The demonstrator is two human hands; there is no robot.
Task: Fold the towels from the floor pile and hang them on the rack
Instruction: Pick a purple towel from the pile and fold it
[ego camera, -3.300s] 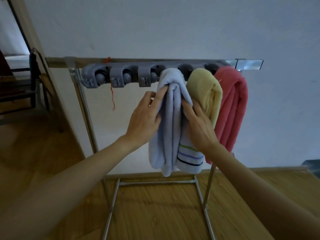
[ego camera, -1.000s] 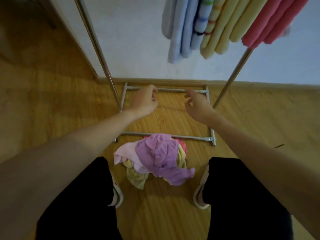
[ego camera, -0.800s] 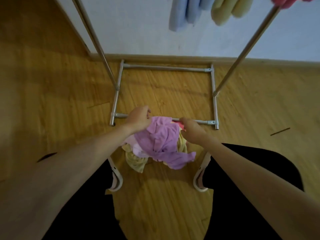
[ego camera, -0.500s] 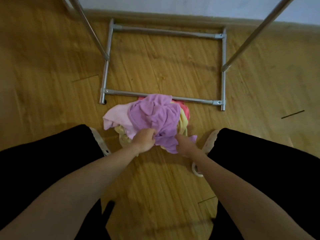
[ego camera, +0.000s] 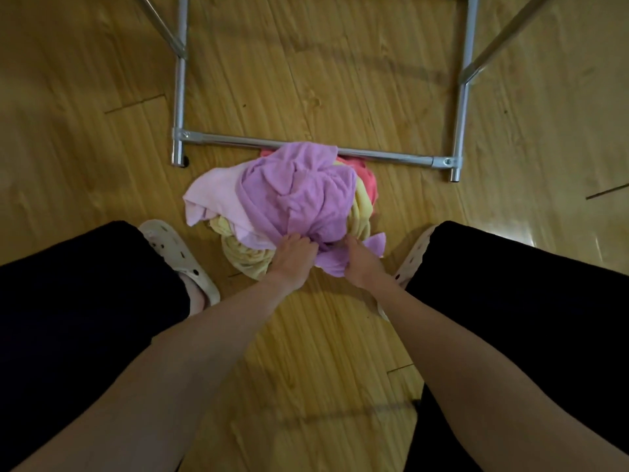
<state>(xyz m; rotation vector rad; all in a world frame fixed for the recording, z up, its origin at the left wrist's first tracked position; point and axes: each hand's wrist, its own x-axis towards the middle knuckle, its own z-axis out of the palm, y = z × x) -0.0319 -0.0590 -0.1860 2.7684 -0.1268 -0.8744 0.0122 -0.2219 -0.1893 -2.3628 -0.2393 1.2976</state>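
Both hands, left hand (ego camera: 293,259) and right hand (ego camera: 361,264), clutch the purple towel (ego camera: 299,195) atop the floor pile (ego camera: 248,257); the rack base bar (ego camera: 306,149) lies just beyond.

Bare forearms, no sleeves. Black trousers (ego camera: 85,301) cover both legs. Pale clog slippers (ego camera: 177,253) with perforated tops on both feet; the right one (ego camera: 413,257) shows only partly.

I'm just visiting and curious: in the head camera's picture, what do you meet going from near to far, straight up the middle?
Left hand and right hand gripping the purple towel → rest of the towel pile → the rack's front floor bar → bare wooden floor.
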